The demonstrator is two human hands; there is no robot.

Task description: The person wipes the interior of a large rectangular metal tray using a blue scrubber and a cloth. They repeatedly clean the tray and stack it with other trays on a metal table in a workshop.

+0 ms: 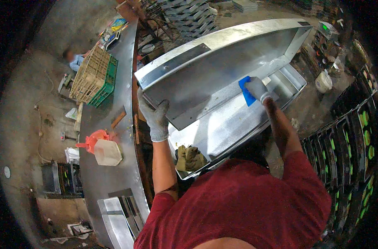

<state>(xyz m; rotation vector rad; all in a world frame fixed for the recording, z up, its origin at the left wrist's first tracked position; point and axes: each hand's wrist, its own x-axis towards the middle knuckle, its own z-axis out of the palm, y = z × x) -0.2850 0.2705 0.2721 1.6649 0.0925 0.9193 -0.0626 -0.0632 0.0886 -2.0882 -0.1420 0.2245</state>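
Observation:
A long sheet-metal box [222, 135] lies open in front of me, its long metal lid [222, 70] tilted up along the far side. My left hand [155, 120], in a grey knit glove, is closed round the lid's left end, the thumb on the inner face. My right hand [257, 88], gloved too, grips a flat blue piece [247, 94] against the inside of the box towards its right end; whether it is a cloth or a scraper I cannot tell. Crumpled olive-brown cloth or gloves [191, 158] lie in the box's near left corner.
Left of me runs a metal-topped table [95, 178] bearing a cut-open plastic jug [108, 152], a red plastic bag [97, 139], stacked crates [93, 76] and metal parts [118, 218]. Racks of dark trays [342, 145] stand at right. Another person [76, 61] is beyond the crates.

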